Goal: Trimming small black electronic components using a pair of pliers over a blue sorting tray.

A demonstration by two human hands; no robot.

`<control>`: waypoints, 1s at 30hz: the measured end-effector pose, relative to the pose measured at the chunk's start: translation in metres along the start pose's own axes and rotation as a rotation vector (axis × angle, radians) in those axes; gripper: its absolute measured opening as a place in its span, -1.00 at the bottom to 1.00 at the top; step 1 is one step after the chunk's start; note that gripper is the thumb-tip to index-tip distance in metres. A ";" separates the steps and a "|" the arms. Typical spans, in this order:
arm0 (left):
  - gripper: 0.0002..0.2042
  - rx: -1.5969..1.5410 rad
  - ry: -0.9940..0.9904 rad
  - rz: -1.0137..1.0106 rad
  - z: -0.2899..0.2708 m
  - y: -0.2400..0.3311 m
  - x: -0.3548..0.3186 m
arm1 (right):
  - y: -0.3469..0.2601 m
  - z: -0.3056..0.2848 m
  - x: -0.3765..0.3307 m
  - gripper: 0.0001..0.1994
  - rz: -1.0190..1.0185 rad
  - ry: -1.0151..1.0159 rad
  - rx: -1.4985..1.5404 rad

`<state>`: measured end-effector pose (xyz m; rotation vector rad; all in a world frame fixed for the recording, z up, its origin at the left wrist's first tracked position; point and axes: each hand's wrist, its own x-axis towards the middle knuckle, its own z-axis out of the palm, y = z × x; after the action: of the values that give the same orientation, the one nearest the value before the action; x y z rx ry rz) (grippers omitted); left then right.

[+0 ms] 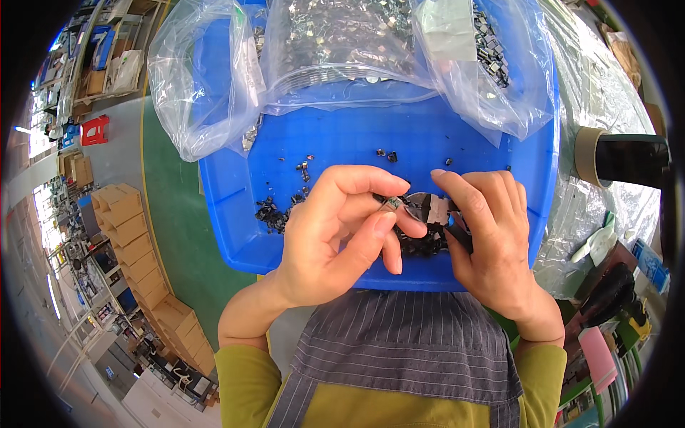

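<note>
Both forearms enter from the lower edge, bare below rolled sleeves. Left hand [335, 228] curls inward, thumb and forefinger pinched. Right hand [489, 235] arches beside it, fingers bent, fingertips nearly meeting the left's.

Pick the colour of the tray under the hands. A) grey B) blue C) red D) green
B: the tray beneath the left hand and right hand is bright blue, with small dark parts scattered on it and clear bags at its far end.
</note>
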<state>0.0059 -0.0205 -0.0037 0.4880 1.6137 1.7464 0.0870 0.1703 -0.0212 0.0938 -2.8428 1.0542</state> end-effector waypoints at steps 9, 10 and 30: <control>-0.75 0.076 0.001 -0.020 0.000 0.003 -0.001 | 0.000 0.000 0.000 -0.42 -0.010 -0.010 -0.048; -0.75 0.089 0.007 -0.010 -0.001 0.003 -0.001 | -0.001 -0.001 0.000 -0.37 -0.006 -0.020 -0.044; -0.75 0.271 -0.033 0.086 -0.001 -0.003 -0.002 | -0.001 0.002 -0.005 -0.40 0.022 -0.077 -0.022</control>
<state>0.0072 -0.0226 -0.0063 0.7191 1.8394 1.5777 0.0918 0.1683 -0.0221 0.1042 -2.9293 1.0454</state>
